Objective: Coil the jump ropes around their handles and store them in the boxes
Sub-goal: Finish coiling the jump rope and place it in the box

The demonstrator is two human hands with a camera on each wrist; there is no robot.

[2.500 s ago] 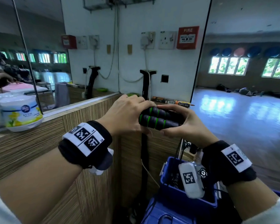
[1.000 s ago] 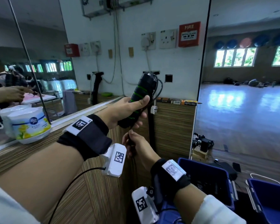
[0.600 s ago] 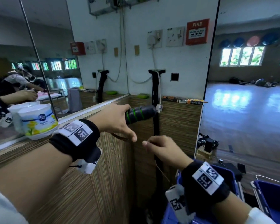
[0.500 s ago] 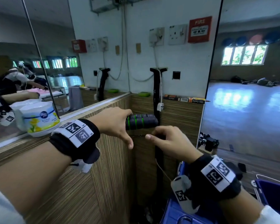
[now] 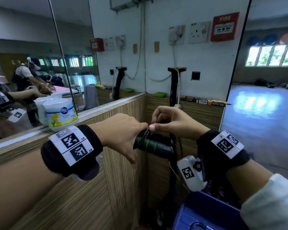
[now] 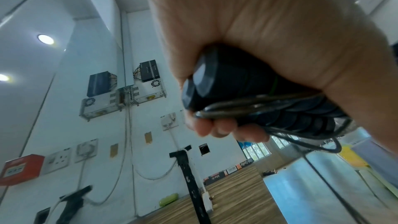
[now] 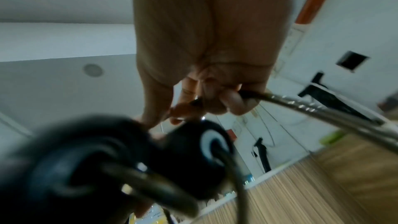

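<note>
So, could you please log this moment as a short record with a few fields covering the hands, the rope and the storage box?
left hand: grips both black handles together as one bundle
right hand: pinches the rope just above the handles
rope state: a few turns already lie over the handles, the rest hangs down
box: blue box below the right wrist, bundle not yet in it
nearby: white tub on the wooden ledge by the mirror
</note>
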